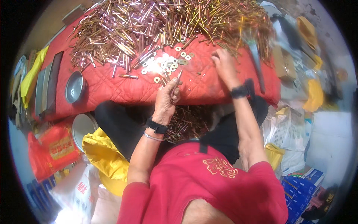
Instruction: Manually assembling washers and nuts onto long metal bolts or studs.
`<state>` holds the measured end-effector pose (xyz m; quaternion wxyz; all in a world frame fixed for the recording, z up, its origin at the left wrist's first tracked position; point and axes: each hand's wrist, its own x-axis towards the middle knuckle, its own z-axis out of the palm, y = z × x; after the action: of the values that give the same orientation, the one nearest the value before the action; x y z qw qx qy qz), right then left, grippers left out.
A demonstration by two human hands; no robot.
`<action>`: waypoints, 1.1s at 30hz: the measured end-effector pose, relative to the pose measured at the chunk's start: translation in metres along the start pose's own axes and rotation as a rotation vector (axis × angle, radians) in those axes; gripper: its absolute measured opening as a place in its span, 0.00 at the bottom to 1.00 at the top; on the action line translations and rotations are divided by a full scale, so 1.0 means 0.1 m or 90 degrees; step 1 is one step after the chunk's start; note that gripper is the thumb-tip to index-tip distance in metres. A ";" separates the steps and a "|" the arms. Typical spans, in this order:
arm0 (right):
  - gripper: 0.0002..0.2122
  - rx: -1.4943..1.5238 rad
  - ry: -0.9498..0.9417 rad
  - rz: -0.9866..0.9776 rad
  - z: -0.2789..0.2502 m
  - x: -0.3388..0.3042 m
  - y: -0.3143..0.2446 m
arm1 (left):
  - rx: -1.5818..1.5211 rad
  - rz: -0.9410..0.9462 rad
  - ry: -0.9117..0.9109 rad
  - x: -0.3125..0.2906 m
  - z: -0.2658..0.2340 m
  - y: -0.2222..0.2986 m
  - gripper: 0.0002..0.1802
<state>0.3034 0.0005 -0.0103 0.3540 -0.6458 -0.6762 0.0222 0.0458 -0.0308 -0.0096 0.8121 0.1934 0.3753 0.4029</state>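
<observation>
My left hand (165,100) is closed around a few slim metal bolts (178,77), their ends sticking up past the fingers over the front of the red quilted cloth (123,89). Just beyond it lies a loose cluster of flat washers (172,64), some blurred out by glare. Off to the right, my right hand (225,65) hovers low over the cloth near the bolt pile, fingers loosely bent and apart, with nothing visible in them. A large heap of brassy bolts (149,26) covers the far part of the cloth. One single bolt (128,77) lies left of the washers.
A grey metal bowl (75,87) sits at the cloth's left. More bolts (190,121) lie below the front edge, between my legs. A long tapered grey-green object (257,65) lies at the right. Bags, a yellow cloth (102,149) and blue boxes (304,192) surround me.
</observation>
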 end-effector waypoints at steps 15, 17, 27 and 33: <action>0.03 0.628 -0.122 0.106 -0.21 -0.44 -0.90 | 0.122 -0.054 -0.146 -0.24 0.17 0.10 0.10; 0.05 0.547 -0.222 0.170 -0.32 -0.43 -0.89 | 0.163 -0.048 -0.143 -0.28 0.18 0.12 0.10; 0.11 0.312 -0.086 -0.068 -0.21 -0.43 -0.86 | 0.229 -0.001 -0.091 -0.30 0.22 0.10 0.09; 0.13 0.351 -0.130 0.033 -0.21 -0.43 -1.05 | 0.219 -0.011 -0.124 -0.31 0.18 0.08 0.09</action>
<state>0.2200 -0.0640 0.0370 0.4453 -0.5367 -0.6603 0.2789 0.0436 -0.0507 0.0207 0.8029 0.3638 0.3601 0.3054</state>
